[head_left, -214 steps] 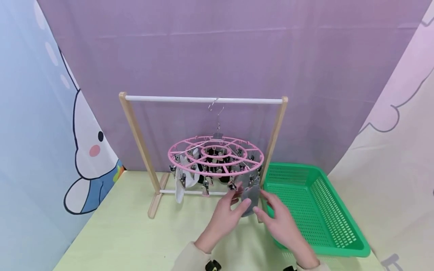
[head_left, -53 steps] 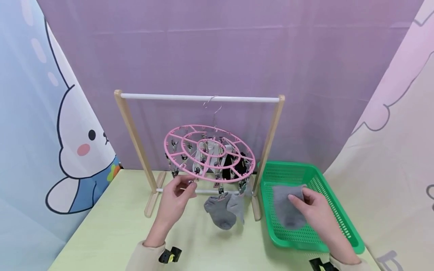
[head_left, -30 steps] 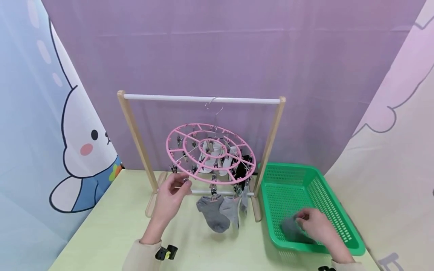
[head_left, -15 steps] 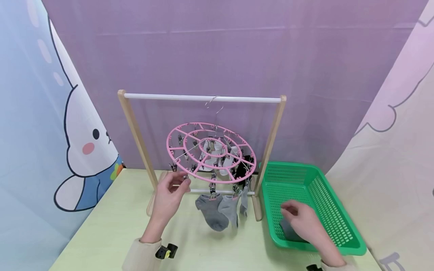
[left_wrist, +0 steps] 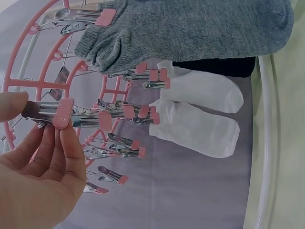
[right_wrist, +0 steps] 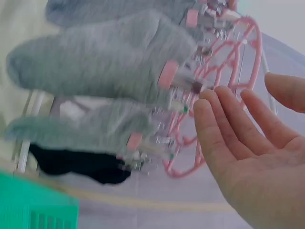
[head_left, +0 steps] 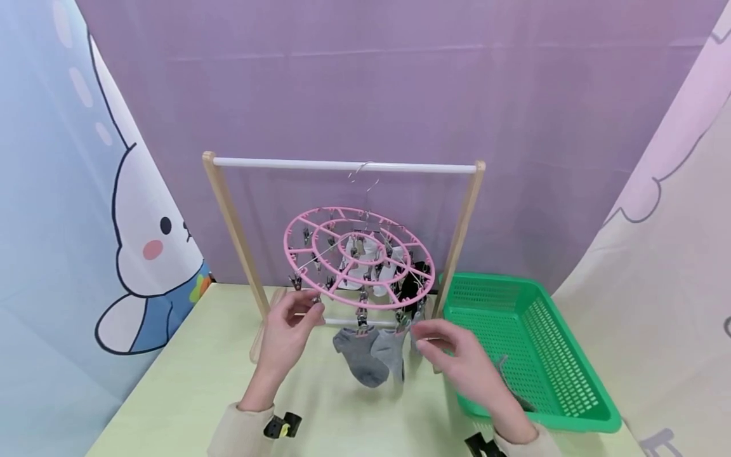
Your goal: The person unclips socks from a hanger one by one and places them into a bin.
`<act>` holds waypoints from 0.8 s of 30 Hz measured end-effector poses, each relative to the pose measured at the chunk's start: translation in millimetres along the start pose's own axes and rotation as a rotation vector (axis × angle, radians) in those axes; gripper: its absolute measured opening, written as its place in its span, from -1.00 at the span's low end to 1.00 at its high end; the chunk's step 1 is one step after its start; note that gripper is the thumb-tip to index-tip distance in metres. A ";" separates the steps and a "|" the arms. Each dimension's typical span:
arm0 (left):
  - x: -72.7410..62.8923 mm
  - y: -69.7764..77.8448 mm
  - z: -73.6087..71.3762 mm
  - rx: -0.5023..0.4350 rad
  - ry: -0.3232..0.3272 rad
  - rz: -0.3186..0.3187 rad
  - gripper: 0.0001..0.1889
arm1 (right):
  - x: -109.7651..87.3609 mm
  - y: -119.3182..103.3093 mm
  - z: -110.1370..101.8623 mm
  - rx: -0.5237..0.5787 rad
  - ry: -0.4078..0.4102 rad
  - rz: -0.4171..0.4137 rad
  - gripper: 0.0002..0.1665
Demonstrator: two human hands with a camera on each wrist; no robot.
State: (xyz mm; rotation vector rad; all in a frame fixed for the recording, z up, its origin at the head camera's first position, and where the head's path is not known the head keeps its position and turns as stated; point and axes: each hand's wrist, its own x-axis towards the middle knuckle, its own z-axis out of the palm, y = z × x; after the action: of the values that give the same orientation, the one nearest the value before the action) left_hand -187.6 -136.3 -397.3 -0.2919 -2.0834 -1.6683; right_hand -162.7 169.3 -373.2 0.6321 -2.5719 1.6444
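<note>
Pinched between thumb and fingers of my left hand [head_left: 288, 330] is a metal clip [left_wrist: 63, 113] with pink tips, at the near left rim of a round pink clip hanger [head_left: 331, 295]. Nothing is gripped in that clip. My right hand [head_left: 462, 362] reaches beside the hanging light grey socks [right_wrist: 105, 57], fingers extended and holding nothing. Nearby hangs a darker grey sock [head_left: 362, 362]. Toward the back of the hanger are white socks [left_wrist: 202, 90] and a black sock [right_wrist: 78, 164]. A grey sock [head_left: 522, 403] lies in the green basket [head_left: 605, 419], partly hidden by my right forearm.
The hanger hooks onto the white bar [head_left: 285, 164] of a small rack with wooden posts [head_left: 234, 228]. The basket stands right of the rack on the pale table [head_left: 171, 381]. A purple curtain [head_left: 342, 95] closes off the back.
The hanger has turned since the earliest frame. My right hand lowered a grey sock into the basket, let go and moved left to the hanging socks. My left hand keeps its place at the rim.
</note>
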 end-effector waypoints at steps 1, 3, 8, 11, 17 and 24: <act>0.1 -0.6 0.2 -0.001 -0.002 -0.002 -0.70 | 1.3 -1.9 2.5 0.021 -0.014 -0.011 -0.62; 0.2 -1.4 0.9 0.000 -0.005 -0.007 -0.69 | 4.3 -3.9 7.7 0.044 -0.050 -0.046 -0.59; -0.2 -0.5 2.3 0.019 -0.010 -0.019 -0.70 | 12.4 -6.6 21.1 0.073 -0.152 -0.120 -0.48; -0.8 1.2 2.6 0.035 -0.016 -0.031 -0.70 | 17.1 -9.6 28.6 0.081 -0.177 -0.135 -0.42; -1.5 2.9 3.8 0.031 -0.016 -0.041 -0.70 | 25.9 -12.1 43.3 0.080 -0.180 -0.120 -0.31; -3.9 3.5 6.2 -0.018 -0.044 -0.029 -0.72 | 30.3 -11.6 56.4 0.077 -0.152 -0.122 -0.36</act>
State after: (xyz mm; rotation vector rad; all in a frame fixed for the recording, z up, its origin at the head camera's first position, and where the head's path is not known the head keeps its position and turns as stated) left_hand -184.0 -129.0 -397.1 -0.3080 -2.1151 -1.7133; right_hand -175.5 105.9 -381.1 0.9338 -2.5203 1.7260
